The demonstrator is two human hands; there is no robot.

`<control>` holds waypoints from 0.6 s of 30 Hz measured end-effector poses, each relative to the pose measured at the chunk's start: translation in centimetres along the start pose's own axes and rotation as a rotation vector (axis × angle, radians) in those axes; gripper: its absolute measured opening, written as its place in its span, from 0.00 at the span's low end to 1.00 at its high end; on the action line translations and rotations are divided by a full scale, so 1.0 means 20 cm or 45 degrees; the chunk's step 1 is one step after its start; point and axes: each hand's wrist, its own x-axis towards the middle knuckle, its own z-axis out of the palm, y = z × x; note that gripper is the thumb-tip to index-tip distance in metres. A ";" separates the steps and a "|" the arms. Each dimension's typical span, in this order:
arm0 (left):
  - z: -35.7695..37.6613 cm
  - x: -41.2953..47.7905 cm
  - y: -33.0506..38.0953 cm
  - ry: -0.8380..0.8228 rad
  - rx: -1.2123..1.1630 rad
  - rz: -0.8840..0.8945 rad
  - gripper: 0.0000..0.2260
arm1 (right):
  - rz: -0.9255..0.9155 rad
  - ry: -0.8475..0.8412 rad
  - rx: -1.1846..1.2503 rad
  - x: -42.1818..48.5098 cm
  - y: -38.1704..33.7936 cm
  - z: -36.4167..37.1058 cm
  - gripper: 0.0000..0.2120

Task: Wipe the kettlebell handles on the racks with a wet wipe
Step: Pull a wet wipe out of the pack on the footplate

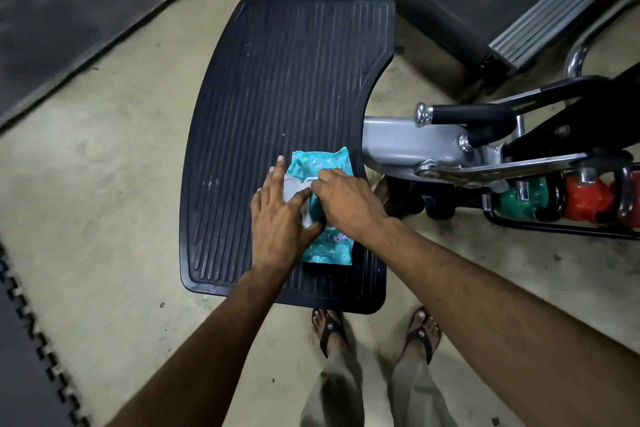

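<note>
pressing pack (329, 248) flat w/ left hand (280, 218), fingers spread, right hand (346, 201) curling at lid (290, 185), can't tell what's pinched, prob risking dragging out extra wipes if yanking fast.

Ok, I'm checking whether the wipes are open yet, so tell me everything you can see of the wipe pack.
The wipe pack is a soft teal plastic pouch with small coloured prints, lying flat on the black ribbed platform. Its white flip lid looks flipped open. The left hand rests on its left side; the right hand pinches at the opening.
</note>
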 end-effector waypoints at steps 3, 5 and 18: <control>0.01 0.00 0.00 -0.011 -0.007 -0.021 0.29 | -0.019 -0.026 -0.043 0.01 0.01 0.01 0.12; 0.01 0.00 0.00 -0.012 -0.003 -0.022 0.29 | 0.003 -0.055 -0.004 0.03 0.01 0.01 0.11; 0.01 0.01 0.04 -0.041 -0.076 -0.132 0.26 | 0.295 0.069 0.732 -0.03 0.05 0.05 0.04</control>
